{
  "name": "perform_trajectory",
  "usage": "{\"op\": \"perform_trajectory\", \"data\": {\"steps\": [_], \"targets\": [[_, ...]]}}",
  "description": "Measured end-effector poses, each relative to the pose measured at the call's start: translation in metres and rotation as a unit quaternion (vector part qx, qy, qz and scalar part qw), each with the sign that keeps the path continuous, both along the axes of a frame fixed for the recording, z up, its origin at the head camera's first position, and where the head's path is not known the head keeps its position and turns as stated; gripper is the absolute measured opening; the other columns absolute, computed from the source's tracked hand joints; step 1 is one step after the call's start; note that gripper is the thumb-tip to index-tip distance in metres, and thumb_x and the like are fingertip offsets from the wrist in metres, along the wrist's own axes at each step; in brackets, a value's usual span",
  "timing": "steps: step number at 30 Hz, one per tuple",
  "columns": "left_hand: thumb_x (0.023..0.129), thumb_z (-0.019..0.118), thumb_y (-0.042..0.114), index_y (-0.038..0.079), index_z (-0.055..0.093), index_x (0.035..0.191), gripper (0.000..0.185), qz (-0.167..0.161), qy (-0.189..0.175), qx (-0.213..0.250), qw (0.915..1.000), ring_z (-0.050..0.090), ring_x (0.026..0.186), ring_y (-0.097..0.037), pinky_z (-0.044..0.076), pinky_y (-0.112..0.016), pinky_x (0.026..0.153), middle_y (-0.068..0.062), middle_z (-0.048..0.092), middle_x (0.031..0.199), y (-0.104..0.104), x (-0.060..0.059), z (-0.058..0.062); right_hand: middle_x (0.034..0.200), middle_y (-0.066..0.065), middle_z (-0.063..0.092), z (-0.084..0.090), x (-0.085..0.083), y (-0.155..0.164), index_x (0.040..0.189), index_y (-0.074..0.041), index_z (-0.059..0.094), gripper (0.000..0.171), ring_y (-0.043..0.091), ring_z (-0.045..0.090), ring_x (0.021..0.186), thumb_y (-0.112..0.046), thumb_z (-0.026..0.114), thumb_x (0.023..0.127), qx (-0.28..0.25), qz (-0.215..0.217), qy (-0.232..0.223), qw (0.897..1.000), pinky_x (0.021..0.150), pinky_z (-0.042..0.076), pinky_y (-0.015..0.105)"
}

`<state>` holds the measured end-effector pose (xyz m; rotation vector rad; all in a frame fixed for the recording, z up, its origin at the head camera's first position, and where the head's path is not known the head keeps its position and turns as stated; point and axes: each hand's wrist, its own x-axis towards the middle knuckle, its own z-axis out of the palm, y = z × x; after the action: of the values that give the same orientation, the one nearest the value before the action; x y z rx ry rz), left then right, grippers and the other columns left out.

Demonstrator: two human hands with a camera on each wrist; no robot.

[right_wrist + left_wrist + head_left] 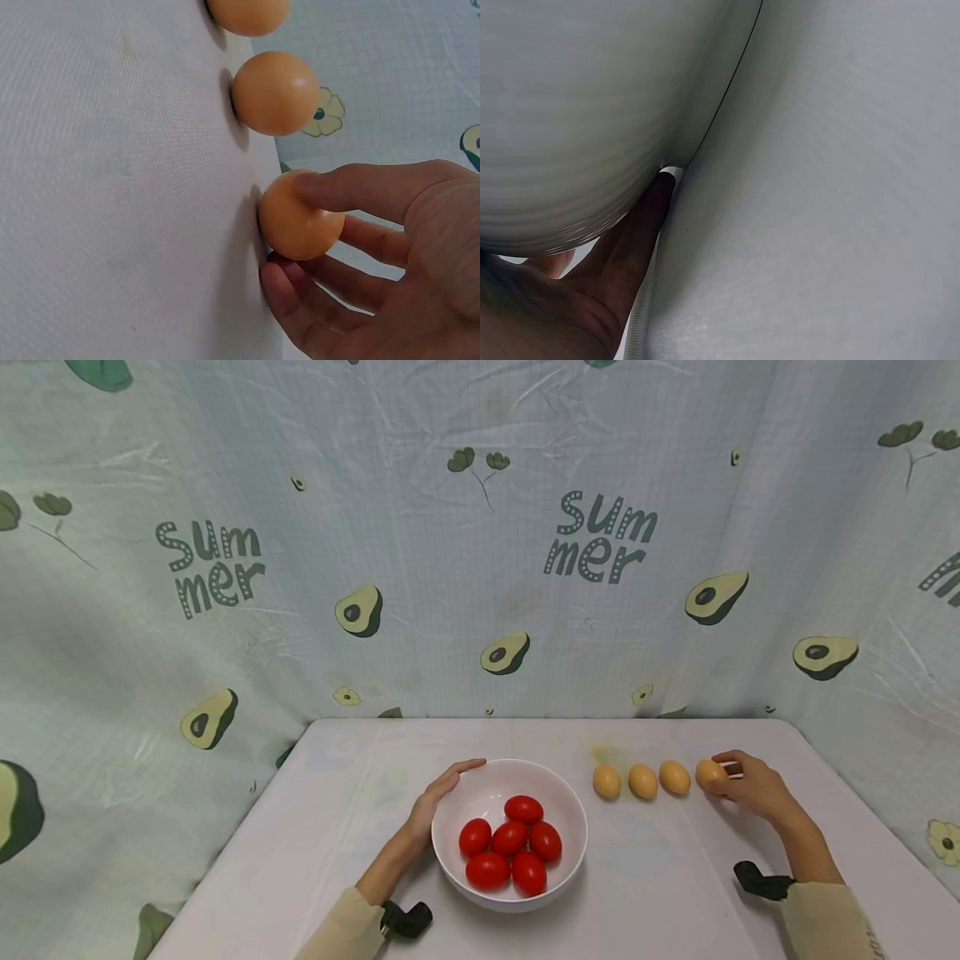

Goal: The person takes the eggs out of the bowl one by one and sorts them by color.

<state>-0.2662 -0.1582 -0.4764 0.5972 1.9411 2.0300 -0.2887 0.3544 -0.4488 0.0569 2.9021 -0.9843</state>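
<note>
My left hand (431, 800) rests against the outer left side of a white bowl (572, 827), its fingers stretched along the wall up to the rim. The left wrist view shows those fingers (634, 247) against the bowl's curved side. Inside the bowl lie several smooth red ovals (509, 838) that look like tomatoes. At the right, my right hand (753, 787) holds the rightmost brown egg (710, 774) of a row. In the right wrist view the thumb presses on this egg (296, 225), with the other fingers curled behind and below it.
More brown eggs (642, 782) stand in a row between the bowl and my right hand. The white-covered table (652, 877) ends at a back edge before a curtain (435, 568) printed with avocados. Black straps with mounts (405, 920) sit on both wrists.
</note>
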Motion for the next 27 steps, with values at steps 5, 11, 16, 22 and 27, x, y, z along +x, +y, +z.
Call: {"op": "perform_trajectory", "data": {"steps": [5,11,16,22,27], "targets": [[0.111,0.017,0.031,0.011,0.035,0.159,0.055,0.003,0.002,-0.002,1.0000,0.052,0.136,-0.020,0.052,-0.023,0.105,-0.015,0.035,0.166,0.000,0.001,0.001,0.138,0.045,0.045,0.004,-0.001,-0.001,0.145,0.013,0.036,0.072,0.055,0.055,0.117,-0.031,0.068,0.097,-0.001,0.003,-0.013,1.000,0.089,0.056,0.054],[0.112,0.017,0.033,0.012,0.036,0.159,0.055,0.002,-0.003,-0.001,1.0000,0.052,0.137,-0.022,0.052,-0.024,0.106,-0.015,0.036,0.166,0.000,0.002,0.001,0.138,0.046,0.044,0.003,-0.001,0.000,0.146,0.013,0.034,0.075,0.054,0.058,0.115,-0.032,0.068,0.096,-0.003,0.005,-0.020,1.000,0.089,0.056,0.055],[0.112,0.017,0.033,0.013,0.036,0.160,0.055,0.002,-0.002,-0.003,1.0000,0.050,0.140,-0.025,0.052,-0.023,0.106,-0.014,0.035,0.166,-0.001,0.002,0.000,0.137,0.046,0.045,0.006,0.001,0.000,0.148,0.014,0.030,0.078,0.044,0.065,0.106,-0.030,0.069,0.096,-0.017,0.016,-0.024,0.999,0.086,0.060,0.048],[0.112,0.017,0.033,0.013,0.036,0.159,0.055,0.003,-0.002,-0.004,1.0000,0.051,0.138,-0.025,0.052,-0.024,0.105,-0.014,0.036,0.166,-0.001,0.003,0.000,0.138,0.048,0.042,0.019,0.004,0.000,0.149,0.014,0.025,0.084,0.048,0.063,0.109,-0.030,0.071,0.095,-0.008,0.031,-0.050,0.998,0.089,0.060,0.050],[0.112,0.017,0.034,0.012,0.036,0.159,0.055,0.004,-0.006,-0.003,1.0000,0.053,0.136,-0.021,0.053,-0.024,0.105,-0.014,0.036,0.165,0.000,0.002,0.002,0.137,0.049,0.041,0.029,0.007,0.001,0.149,0.015,0.025,0.091,0.051,0.061,0.110,-0.036,0.075,0.092,0.019,0.042,-0.049,0.998,0.089,0.057,0.055]]}}
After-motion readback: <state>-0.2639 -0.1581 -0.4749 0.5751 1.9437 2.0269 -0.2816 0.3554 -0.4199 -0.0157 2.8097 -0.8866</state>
